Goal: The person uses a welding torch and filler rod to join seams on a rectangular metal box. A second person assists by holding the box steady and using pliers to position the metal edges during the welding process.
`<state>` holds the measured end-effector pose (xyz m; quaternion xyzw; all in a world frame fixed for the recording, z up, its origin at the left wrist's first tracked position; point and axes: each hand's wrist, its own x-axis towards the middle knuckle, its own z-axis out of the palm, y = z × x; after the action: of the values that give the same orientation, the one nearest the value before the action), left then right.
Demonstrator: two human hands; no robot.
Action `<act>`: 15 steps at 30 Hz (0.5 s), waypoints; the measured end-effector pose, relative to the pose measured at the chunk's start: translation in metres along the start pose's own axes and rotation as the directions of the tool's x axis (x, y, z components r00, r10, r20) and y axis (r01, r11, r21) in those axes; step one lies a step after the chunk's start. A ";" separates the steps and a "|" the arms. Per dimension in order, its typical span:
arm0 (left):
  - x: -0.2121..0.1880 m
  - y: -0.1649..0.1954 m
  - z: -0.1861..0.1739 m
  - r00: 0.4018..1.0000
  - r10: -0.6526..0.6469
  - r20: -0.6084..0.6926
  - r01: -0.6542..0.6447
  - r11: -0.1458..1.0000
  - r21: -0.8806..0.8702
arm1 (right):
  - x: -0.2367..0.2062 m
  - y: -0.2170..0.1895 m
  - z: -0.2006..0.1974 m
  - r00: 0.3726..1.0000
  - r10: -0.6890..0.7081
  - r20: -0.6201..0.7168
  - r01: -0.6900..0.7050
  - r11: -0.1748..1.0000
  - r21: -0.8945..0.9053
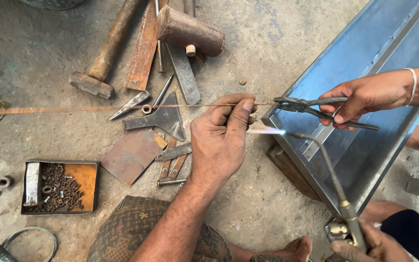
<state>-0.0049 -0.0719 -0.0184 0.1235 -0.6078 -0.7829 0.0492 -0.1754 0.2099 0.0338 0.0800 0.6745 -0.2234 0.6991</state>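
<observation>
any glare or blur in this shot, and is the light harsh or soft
Head view: soft, even daylight with faint shadows under the hammer; the torch flame blows out to a white-blue spot; the thin rod smears into an orange streak toward the left edge; the left hand and the pliers are sharp; mild sheen on the steel tray.

You are in a metalworking shop, working on a bare, stained concrete floor (267, 43). At upper left lie a rusty iron hammer (100, 60) and a wooden mallet (190, 31) among rusted steel offcuts (132, 155). At lower left sits an orange metal tray of dark screws (60, 187). At right, a lit brass gas torch (338, 194) flames beside a folded blue-grey sheet-metal channel (364, 63).
</observation>
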 end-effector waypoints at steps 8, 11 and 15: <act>0.004 -0.020 0.010 0.990 0.079 0.115 -0.086 0.995 0.054 | 0.007 0.018 -0.014 0.981 -0.148 0.122 0.147 0.989 0.015; 0.003 -0.020 0.006 0.982 0.180 0.054 -0.184 0.981 0.062 | 0.007 0.024 -0.020 0.990 -0.104 0.090 0.111 0.991 -0.075; 0.002 -0.011 0.004 1.000 0.020 0.019 -0.017 0.990 -0.139 | 0.002 0.027 -0.018 0.997 -0.037 0.066 0.044 0.992 -0.115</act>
<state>-0.0071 -0.0662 -0.0286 0.1064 -0.5536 -0.8239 0.0589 -0.1808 0.2407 0.0259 0.0185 0.6652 -0.2004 0.7190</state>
